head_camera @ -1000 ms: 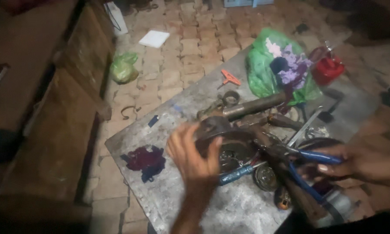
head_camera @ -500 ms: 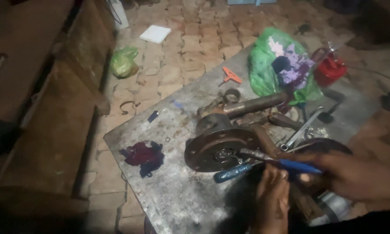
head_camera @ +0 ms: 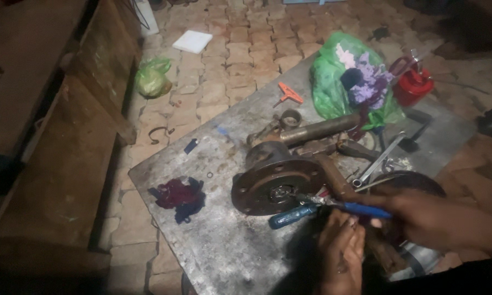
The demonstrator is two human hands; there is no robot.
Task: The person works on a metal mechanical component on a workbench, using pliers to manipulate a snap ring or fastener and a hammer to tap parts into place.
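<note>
Rusty brown flange (head_camera: 273,186); blue-handled pliers (head_camera: 360,209); dark red rag (head_camera: 178,194); green bag (head_camera: 328,82); red can (head_camera: 412,87); grey counter (head_camera: 229,257).

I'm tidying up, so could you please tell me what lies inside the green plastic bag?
The green plastic bag shows purple and white cloth scraps; anything deeper is covered.

Green plastic bag (head_camera: 333,87) on slab (head_camera: 229,257); another (head_camera: 152,76) on floor.

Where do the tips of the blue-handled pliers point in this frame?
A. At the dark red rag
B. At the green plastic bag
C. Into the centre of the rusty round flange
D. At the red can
C: the right hand holds the blue-handled pliers with their tips at the centre hole of the rusty round flange.
</note>
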